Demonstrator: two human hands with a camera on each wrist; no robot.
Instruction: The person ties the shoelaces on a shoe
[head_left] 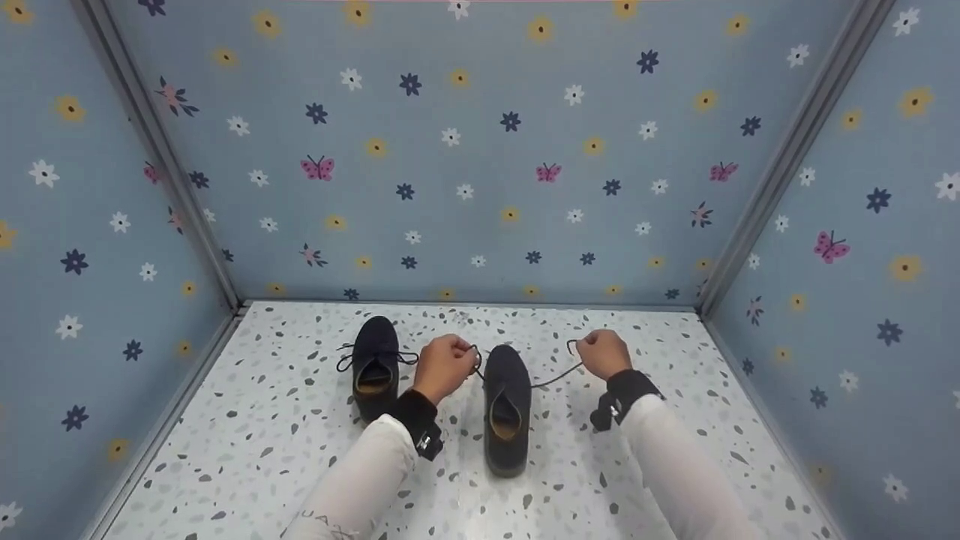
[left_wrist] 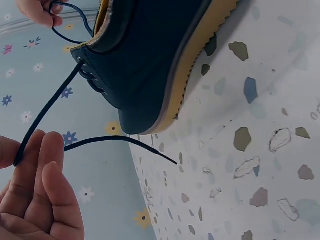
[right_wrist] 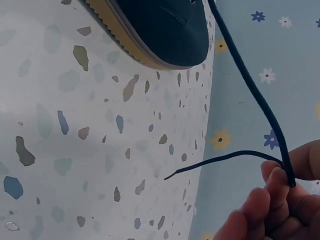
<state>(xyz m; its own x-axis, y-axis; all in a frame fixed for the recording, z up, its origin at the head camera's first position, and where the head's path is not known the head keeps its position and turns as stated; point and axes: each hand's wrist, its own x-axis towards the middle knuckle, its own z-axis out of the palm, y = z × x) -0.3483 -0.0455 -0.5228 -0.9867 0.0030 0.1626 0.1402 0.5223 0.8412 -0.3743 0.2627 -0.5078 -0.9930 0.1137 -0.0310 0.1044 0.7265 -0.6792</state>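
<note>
Two dark navy shoes stand on the speckled surface, toes toward the back wall. The nearer shoe (head_left: 507, 409) has its laces untied, with one lace end running out to each side. On its left, my left hand (head_left: 444, 366) pinches one shoelace (left_wrist: 47, 107) between thumb and fingers, the loose tip hanging past them. To the right, my right hand (head_left: 604, 354) pinches the other shoelace (right_wrist: 252, 87), drawn out from the shoe, its tip dangling free. The other shoe (head_left: 376, 352), left of my left hand, has its lace tied in a bow.
Blue panels with flowers and butterflies rise at the back (head_left: 480, 187), left (head_left: 97, 225) and right (head_left: 862, 300). Grey metal strips (head_left: 795, 150) join them at the corners. White terrazzo-patterned surface (head_left: 285, 450) spreads around both shoes.
</note>
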